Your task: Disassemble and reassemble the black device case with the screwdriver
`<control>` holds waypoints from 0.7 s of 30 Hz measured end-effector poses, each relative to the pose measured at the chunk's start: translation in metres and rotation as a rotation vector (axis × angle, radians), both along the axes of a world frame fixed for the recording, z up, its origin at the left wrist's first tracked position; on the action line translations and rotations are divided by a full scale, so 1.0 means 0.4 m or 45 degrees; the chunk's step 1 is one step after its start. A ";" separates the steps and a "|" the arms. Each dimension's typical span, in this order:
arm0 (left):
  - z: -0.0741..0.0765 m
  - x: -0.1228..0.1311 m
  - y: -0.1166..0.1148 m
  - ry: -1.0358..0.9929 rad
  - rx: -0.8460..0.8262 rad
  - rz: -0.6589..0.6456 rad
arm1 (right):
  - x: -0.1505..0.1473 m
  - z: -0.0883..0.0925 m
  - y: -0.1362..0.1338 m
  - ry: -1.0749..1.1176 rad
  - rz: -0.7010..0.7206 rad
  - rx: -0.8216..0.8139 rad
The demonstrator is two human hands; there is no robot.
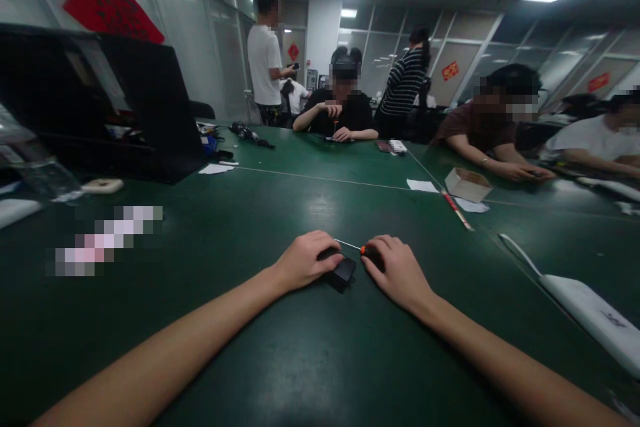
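On the green table, my left hand (316,257) is closed over a small black box (344,271), thumb along its top, and covers part of it. Beside it, my right hand (395,267) curls around the handle of a screwdriver (363,250) with an orange collar. Its thin metal shaft lies nearly level and points left toward the fingers of my left hand. I cannot tell whether the tip touches the box.
A black open-sided case (145,107) and a clear plastic bottle (37,160) stand at the left. To the right are a small cardboard box (467,185), a red-and-white strip (456,211) and a white power bank-like slab (590,313). Several people sit or stand beyond.
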State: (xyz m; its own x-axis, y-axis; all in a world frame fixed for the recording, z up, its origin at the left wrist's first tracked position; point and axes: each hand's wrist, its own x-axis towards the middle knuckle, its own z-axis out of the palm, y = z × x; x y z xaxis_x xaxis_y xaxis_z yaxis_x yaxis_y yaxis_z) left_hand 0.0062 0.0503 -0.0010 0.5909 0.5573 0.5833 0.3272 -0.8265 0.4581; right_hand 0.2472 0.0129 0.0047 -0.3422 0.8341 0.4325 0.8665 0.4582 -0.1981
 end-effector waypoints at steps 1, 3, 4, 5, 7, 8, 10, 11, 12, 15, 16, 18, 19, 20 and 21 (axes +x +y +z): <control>-0.001 -0.001 0.000 -0.010 -0.009 0.002 | -0.005 0.003 -0.004 0.009 0.034 0.013; -0.003 -0.004 -0.001 -0.023 -0.022 -0.002 | -0.016 0.008 -0.016 0.032 0.122 0.022; -0.003 -0.006 -0.001 -0.028 -0.026 -0.007 | -0.022 0.010 -0.024 0.048 0.168 0.018; -0.004 -0.007 -0.001 -0.033 -0.028 -0.013 | -0.028 0.011 -0.032 0.070 0.207 0.012; -0.005 -0.009 -0.002 -0.045 -0.029 -0.016 | -0.043 0.009 -0.048 0.121 0.267 -0.007; -0.006 -0.009 -0.002 -0.052 -0.032 -0.015 | -0.052 0.006 -0.055 0.147 0.288 -0.016; -0.007 -0.009 -0.003 -0.071 -0.043 -0.007 | -0.072 -0.001 -0.065 0.181 0.328 -0.039; -0.007 -0.009 -0.003 -0.082 -0.052 0.000 | -0.084 -0.005 -0.068 0.193 0.340 -0.053; -0.007 -0.008 -0.002 -0.094 -0.061 0.011 | -0.095 -0.009 -0.069 0.206 0.341 -0.073; -0.004 -0.009 -0.002 -0.132 -0.091 0.060 | -0.125 -0.018 -0.063 0.305 0.272 -0.197; -0.002 -0.009 -0.001 -0.145 -0.102 0.080 | -0.131 -0.021 -0.059 0.341 0.247 -0.229; 0.001 -0.008 -0.001 -0.185 -0.144 0.116 | -0.135 -0.023 -0.051 0.423 0.201 -0.274; 0.001 -0.006 0.000 -0.216 -0.188 0.131 | -0.133 -0.024 -0.048 0.470 0.178 -0.286; 0.002 -0.004 0.002 -0.264 -0.255 0.148 | -0.130 -0.023 -0.046 0.524 0.154 -0.300; 0.001 -0.001 0.004 -0.343 -0.351 0.172 | -0.126 -0.022 -0.046 0.581 0.132 -0.317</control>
State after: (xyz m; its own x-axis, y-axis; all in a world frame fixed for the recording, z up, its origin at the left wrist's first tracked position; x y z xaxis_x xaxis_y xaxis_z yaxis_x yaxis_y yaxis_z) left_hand 0.0059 0.0519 -0.0007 0.3480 0.7764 0.5254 0.2624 -0.6187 0.7405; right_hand 0.1967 -0.0054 -0.0042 -0.2516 0.9025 0.3496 0.6197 0.4277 -0.6581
